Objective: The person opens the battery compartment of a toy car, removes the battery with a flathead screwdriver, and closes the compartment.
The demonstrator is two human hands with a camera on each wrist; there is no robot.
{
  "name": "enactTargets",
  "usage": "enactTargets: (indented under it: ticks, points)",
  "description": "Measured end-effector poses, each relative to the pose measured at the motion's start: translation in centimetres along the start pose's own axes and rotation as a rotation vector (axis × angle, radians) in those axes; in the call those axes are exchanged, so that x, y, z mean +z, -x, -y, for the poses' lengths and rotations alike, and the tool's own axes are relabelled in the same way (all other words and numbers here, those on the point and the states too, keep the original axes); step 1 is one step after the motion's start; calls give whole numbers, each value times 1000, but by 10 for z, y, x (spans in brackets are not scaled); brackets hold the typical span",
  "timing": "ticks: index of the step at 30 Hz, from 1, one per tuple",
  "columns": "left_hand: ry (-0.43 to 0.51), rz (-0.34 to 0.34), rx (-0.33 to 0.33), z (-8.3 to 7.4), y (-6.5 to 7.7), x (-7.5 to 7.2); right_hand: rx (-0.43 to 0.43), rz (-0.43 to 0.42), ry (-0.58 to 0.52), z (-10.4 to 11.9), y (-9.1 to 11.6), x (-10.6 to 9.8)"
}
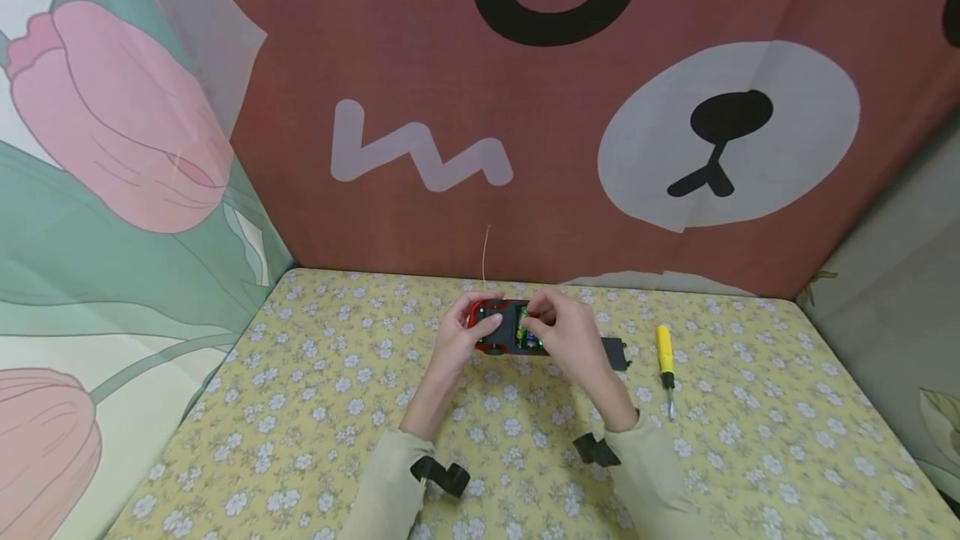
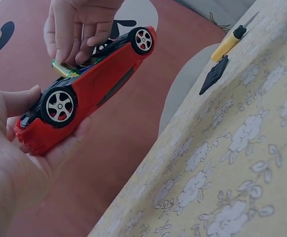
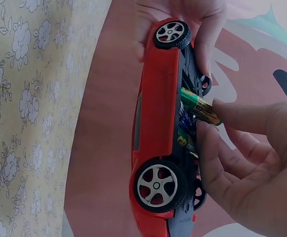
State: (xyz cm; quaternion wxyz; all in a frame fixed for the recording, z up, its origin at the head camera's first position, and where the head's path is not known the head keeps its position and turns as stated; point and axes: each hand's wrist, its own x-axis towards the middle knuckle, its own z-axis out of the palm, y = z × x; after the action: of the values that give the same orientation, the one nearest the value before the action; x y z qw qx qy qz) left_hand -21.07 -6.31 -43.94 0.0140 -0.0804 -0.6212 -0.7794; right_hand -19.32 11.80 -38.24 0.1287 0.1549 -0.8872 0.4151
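In the middle of the frame, a red toy car (image 1: 505, 326) is held upside down above the floral tabletop (image 1: 300, 407). The left hand (image 1: 453, 333) grips one end, thumb across its underside. The right hand (image 1: 572, 332) pinches a green battery (image 3: 197, 101), tilted and seemingly partly inside the open compartment, though fingers hide some. At right lie a black cover (image 1: 617, 354) and a yellow screwdriver (image 1: 664, 350).
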Motion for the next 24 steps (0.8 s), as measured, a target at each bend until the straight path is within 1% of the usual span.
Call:
enactTargets:
  ticks: [5,12,18,22,24]
  points:
    - [-9,-9,-2,-1,0,0,1,-9,6,0,0,1]
    - [-11,-10,5,-1,-1,-1,-33,-27,1,0,-1,4]
    - [20,1,15,0,-2,-2,-54,-32,-52,2,-2,0]
    - [11,-7,7,0,-2,-3,-80,-39,-87,1,-4,-6]
    - [3,-12,2,-1,-1,-3,-78,-41,-104,1,-5,-9]
